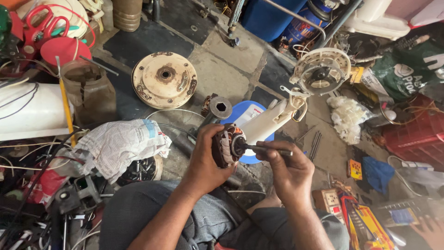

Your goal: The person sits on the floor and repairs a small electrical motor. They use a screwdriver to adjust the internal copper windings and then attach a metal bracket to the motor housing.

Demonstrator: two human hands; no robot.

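While I watch from above: motor work over the lap.
Left hand (203,157): clenched around wound motor core (225,147), centre near.
Right hand (289,172): gripping its shaft (268,149).
Step, I judge: freeing shaft; steady pull needed.

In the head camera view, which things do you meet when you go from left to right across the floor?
Brown plastic jar → crumpled newspaper → round cream metal disc → left hand → motor part → right hand → white fan housing → red crate.
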